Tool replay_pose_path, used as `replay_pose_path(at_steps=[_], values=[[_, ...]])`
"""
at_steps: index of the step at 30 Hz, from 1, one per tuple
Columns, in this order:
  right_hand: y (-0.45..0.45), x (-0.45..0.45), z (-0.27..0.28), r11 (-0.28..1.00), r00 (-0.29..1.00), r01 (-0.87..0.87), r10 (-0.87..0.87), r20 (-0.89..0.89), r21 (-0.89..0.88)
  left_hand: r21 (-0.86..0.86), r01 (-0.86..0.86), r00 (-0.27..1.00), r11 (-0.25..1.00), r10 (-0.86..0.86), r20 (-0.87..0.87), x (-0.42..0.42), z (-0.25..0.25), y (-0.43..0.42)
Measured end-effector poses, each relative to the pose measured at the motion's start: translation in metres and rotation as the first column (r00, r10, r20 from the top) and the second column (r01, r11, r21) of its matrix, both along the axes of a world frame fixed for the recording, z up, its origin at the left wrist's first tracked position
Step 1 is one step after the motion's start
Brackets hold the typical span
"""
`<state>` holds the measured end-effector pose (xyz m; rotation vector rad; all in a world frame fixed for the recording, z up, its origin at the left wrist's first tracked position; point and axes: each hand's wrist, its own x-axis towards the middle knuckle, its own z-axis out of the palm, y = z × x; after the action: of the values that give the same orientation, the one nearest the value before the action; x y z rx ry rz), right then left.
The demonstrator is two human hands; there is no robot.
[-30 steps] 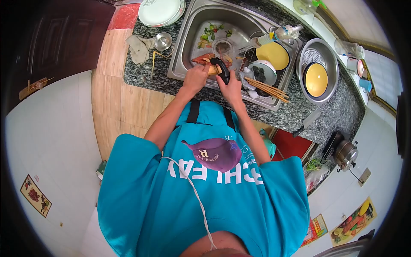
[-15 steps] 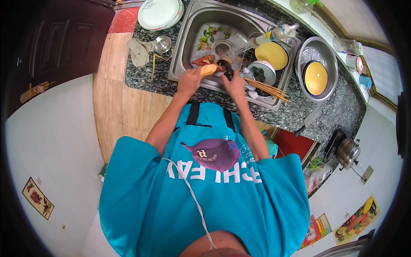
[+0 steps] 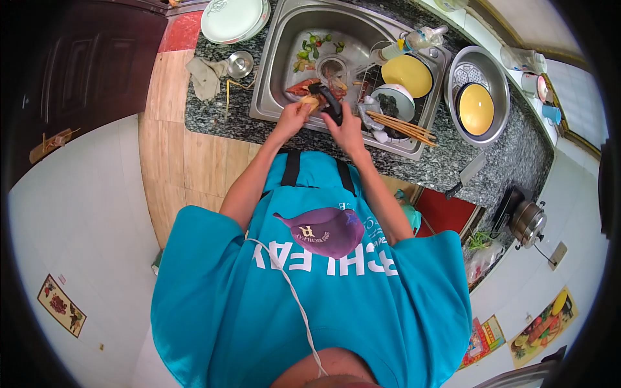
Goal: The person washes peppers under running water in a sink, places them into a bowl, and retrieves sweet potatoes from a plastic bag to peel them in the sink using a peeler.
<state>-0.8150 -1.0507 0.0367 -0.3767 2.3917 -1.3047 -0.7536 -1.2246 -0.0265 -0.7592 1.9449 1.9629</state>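
Over the near edge of the steel sink, my left hand is closed on a yellow-orange vegetable. My right hand grips a black-handled peeler, whose head is against the vegetable; the contact itself is too small to make out. Below them in the basin lie reddish-orange peelings near the drain. Green and red scraps are farther back in the basin.
Right of the basin, a rack area holds a yellow plate, a bowl and chopsticks. A steel basin and a knife are farther right. White plates, a cloth and a small steel dish are left.
The peeler has swung back onto the vegetable after being apart from it half a second ago. The vegetable now tilts differently, and the view has shifted slightly.
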Motion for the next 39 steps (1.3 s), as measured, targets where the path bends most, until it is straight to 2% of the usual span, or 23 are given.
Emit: replay_pose_path(at_steps=[1,3,5,6,7,9,11,13,15,17,19,21,22,23,27,28,32,33,35,37,39], values=[[0.004,-0.004,-0.009,0.998,1.0,-0.006,0.004,0.017,0.064,0.001,-0.002,1.0,1.0,0.002,0.001,0.001,0.0,0.0],[0.003,-0.002,-0.021,0.992,0.999,-0.014,0.01,0.032,0.125,-0.002,0.044,0.98,0.999,-0.043,0.196,0.003,0.0,-0.002],[-0.003,0.003,-0.027,0.992,0.998,0.04,-0.034,-0.055,0.119,0.018,0.023,0.984,1.0,-0.025,0.177,0.004,0.0,-0.004],[-0.004,0.003,-0.027,0.979,0.998,0.031,-0.02,-0.056,0.201,0.034,-0.003,0.986,0.999,-0.003,0.165,0.006,0.0,-0.004],[-0.002,-0.002,-0.039,0.964,0.991,0.112,-0.089,-0.104,0.241,0.034,-0.007,0.985,0.999,0.001,0.171,0.015,-0.005,-0.001],[0.02,-0.016,-0.046,0.962,0.977,0.156,-0.183,0.106,0.222,0.057,0.005,1.0,0.998,-0.004,-0.011,0.02,-0.013,0.0],[0.015,-0.022,-0.023,0.965,0.971,0.137,-0.176,0.164,0.224,0.064,-0.003,0.999,0.998,0.006,-0.054,0.012,0.003,-0.001],[0.001,-0.017,-0.009,0.991,0.991,0.122,-0.125,0.049,0.06,0.175,-0.093,0.955,0.98,0.038,0.295,0.001,0.027,-0.003],[-0.004,-0.013,0.001,0.993,0.992,0.106,-0.109,0.056,0.045,0.191,-0.069,0.953,0.979,0.008,0.303,0.0,0.022,-0.005],[-0.003,-0.007,0.004,0.997,0.996,-0.083,0.083,0.016,-0.001,0.278,-0.113,0.941,0.954,0.014,0.337,0.0,0.02,-0.004],[0.006,-0.012,-0.007,0.998,0.996,-0.053,0.052,0.07,0.017,0.282,-0.089,0.943,0.955,-0.011,0.333,0.0,0.025,-0.004],[0.018,-0.024,-0.028,0.972,0.997,0.073,-0.079,0.015,0.224,0.28,-0.065,0.943,0.958,-0.033,0.332,0.002,0.034,-0.005],[0.024,-0.027,-0.025,0.985,0.994,0.095,-0.103,0.044,0.145,0.281,-0.103,0.945,0.954,0.005,0.327,0.002,0.038,-0.005],[0.024,-0.029,-0.026,0.985,0.994,0.098,-0.105,0.041,0.141,0.281,-0.143,0.946,0.949,0.047,0.321,0.0,0.041,-0.006],[0.003,-0.013,0.009,0.999,0.999,-0.044,0.044,-0.02,0.003,0.379,-0.196,0.932,0.904,0.052,0.358,-0.003,0.029,-0.008],[0.001,-0.01,0.01,0.998,0.998,-0.064,0.064,-0.021,-0.006,0.426,-0.204,0.937,0.881,0.05,0.344,-0.004,0.029,-0.007],[0.003,-0.011,-0.006,0.995,0.996,-0.093,0.093,-0.011,0.033,0.411,-0.196,0.924,0.89,0.027,0.382,-0.002,0.025,-0.008],[0.008,-0.012,-0.018,0.995,0.996,-0.09,0.09,-0.011,0.036,0.455,-0.222,0.916,0.862,0.024,0.401,0.003,0.029,-0.009],[0.018,-0.017,-0.044,0.979,0.998,0.054,-0.058,0.012,0.195,0.491,-0.243,0.91,0.837,0.021,0.415,0.001,0.034,-0.011],[0.023,-0.02,-0.027,0.983,0.99,0.105,-0.117,0.074,0.148,0.531,-0.306,0.905,0.79,0.069,0.419,0.001,0.035,-0.013],[0.017,-0.019,-0.013,0.988,0.992,0.103,-0.111,0.06,0.113,0.551,-0.326,0.903,0.768,0.08,0.422,0.0,0.033,-0.013]])
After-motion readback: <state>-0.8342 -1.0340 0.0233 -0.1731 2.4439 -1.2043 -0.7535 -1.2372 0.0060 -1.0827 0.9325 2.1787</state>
